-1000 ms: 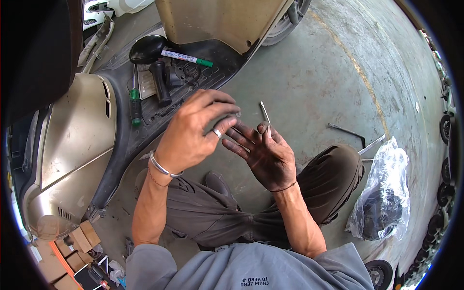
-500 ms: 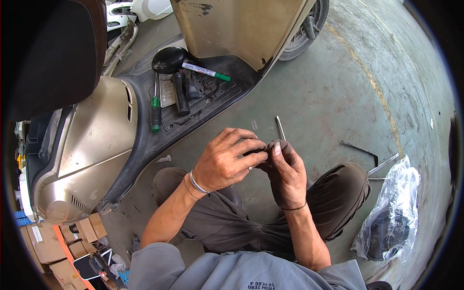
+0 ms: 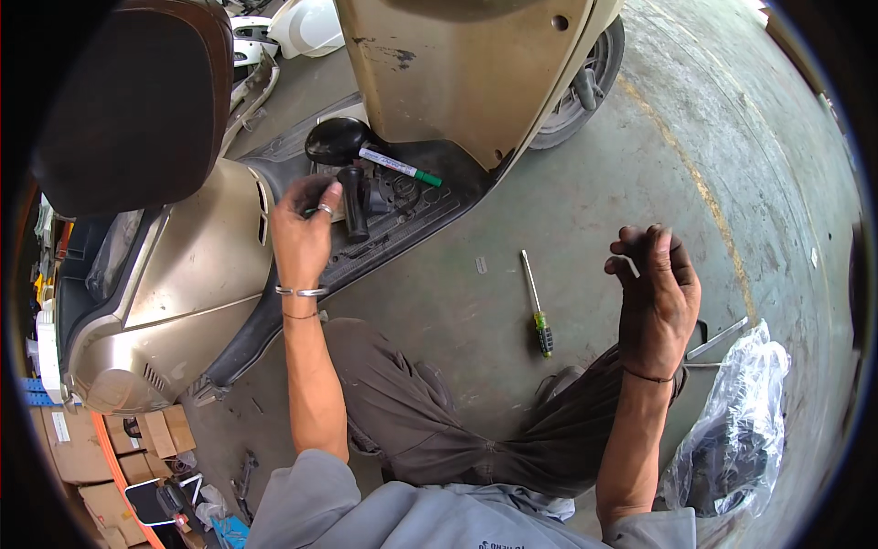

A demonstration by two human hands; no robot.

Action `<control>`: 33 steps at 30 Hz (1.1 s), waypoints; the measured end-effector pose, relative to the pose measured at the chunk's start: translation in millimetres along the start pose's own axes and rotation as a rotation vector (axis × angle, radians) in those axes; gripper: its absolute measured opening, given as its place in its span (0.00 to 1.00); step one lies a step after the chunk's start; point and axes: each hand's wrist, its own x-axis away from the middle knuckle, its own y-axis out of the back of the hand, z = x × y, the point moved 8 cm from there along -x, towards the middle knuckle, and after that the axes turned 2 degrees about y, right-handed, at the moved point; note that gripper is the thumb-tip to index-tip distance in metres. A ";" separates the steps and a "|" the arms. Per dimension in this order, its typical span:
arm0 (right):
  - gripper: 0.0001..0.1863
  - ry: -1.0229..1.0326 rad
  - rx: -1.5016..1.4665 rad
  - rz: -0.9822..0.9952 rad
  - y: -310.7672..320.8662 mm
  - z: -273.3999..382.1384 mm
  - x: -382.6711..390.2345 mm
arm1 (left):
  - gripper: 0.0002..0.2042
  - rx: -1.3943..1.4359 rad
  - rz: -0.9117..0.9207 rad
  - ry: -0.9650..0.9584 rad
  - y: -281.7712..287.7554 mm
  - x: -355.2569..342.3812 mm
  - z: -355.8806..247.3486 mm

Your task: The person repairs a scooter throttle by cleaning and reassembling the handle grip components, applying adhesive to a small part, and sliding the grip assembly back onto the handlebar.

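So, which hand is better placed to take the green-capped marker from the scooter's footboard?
Probably the left hand: it is by the footboard, near the green-capped marker; the right hand is farther, to the right of the green-handled screwdriver.

Lettering [image 3: 382, 160] now, running along the white barrel of the green-capped marker pen [image 3: 393, 165], up over the scooter's footboard [image 3: 466, 178]! Dark print [image 3: 498, 545] on the grey T-shirt [image 3: 412, 517] too, cut off at the edge. Over left, a white label [image 3: 60, 426] on a cardboard box [image 3: 84, 453], anything on it too small to make out.
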 end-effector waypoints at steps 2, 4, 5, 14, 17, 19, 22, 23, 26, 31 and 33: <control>0.14 0.016 -0.019 -0.070 14.6 1.3 -0.8 | 0.12 0.048 -0.069 0.026 12.1 4.4 7.8; 0.14 0.010 -0.037 -0.103 25.8 -6.8 -2.6 | 0.12 0.107 -0.113 0.133 16.7 9.4 7.2; 0.14 -0.009 -0.072 -0.141 36.2 -12.1 1.1 | 0.12 0.099 -0.119 0.139 13.7 11.2 12.8; 0.15 -0.071 -0.064 -0.109 33.6 -24.3 3.0 | 0.33 -0.454 0.126 0.166 -34.4 -19.2 54.6; 0.15 -0.103 -0.077 -0.125 37.5 -27.5 2.6 | 0.35 -0.472 0.129 0.172 -36.3 -19.5 49.6; 0.15 -0.103 -0.097 -0.124 38.1 -26.3 3.3 | 0.38 -0.454 0.131 0.202 -30.3 -21.3 61.8; 0.15 -0.092 -0.082 -0.125 37.4 -21.1 4.2 | 0.40 -0.406 0.250 0.119 -36.1 -17.9 61.5; 0.15 -0.095 -0.084 -0.122 37.6 -21.5 4.5 | 0.39 -0.435 0.240 0.158 -32.6 -18.5 63.9; 0.16 -0.104 -0.105 -0.110 37.9 -23.5 3.7 | 0.38 -0.415 0.170 0.175 -17.3 -14.9 60.8; 0.16 -0.106 -0.043 -0.135 45.2 -23.7 4.3 | 0.36 0.191 0.176 0.126 -32.0 42.0 8.1; 0.15 -0.098 -0.005 -0.128 41.9 -22.3 5.4 | 0.40 0.408 0.280 0.169 -52.7 75.9 -22.1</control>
